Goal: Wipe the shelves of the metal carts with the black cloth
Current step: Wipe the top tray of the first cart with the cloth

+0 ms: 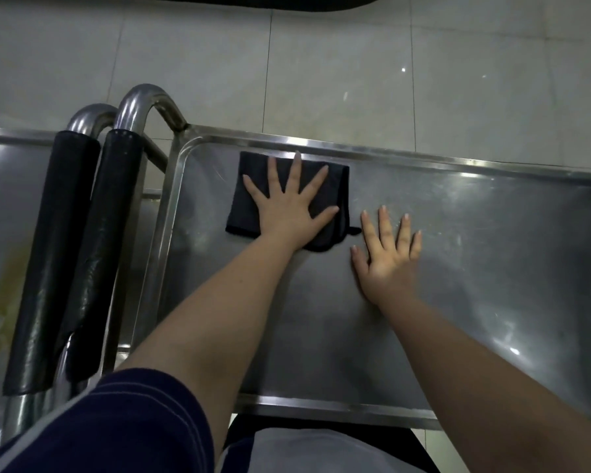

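Both hands lie flat on a metal cart's shelf [492,254] — the left hand [287,209], fingers spread wide and straight, presses down on the black cloth [244,213] near the shelf's far left corner; the right hand [386,257] rests open on bare steel just beside the cloth, holding nothing.

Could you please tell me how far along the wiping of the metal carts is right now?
Done: nothing shows as finished. In hand: the left hand presses the folded black cloth flat near the far left corner of the stainless steel top shelf, while the right hand rests flat on bare metal beside it. Left: the shelf's smeared right side and the second metal cart on the left.
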Demonstrator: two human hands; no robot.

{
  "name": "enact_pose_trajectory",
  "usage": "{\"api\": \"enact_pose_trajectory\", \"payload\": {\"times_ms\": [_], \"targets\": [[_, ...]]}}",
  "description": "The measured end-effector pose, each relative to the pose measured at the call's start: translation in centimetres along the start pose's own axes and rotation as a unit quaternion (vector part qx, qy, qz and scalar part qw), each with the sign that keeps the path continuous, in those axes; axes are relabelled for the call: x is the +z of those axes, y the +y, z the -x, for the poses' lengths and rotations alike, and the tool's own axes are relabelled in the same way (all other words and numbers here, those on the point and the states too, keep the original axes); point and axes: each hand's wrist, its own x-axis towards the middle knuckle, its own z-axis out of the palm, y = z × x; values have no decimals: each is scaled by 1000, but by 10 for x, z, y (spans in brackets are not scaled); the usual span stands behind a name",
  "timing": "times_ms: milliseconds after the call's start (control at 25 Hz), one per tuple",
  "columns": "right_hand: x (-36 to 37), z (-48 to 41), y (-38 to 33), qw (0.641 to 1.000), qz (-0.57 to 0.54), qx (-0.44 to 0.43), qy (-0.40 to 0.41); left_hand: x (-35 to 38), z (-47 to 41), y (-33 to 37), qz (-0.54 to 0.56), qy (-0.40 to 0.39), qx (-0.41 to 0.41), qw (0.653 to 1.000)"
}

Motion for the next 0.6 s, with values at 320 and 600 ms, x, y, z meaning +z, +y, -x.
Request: {"api": "enact_pose_trajectory", "payload": {"times_ms": [320, 600], "targets": [[4, -4, -1, 1000, 18, 1, -14, -1, 23, -96, -3, 38, -115, 993], [3, -5, 5, 999, 25, 8, -42, 31, 90, -6, -32, 15, 46, 998]]}}
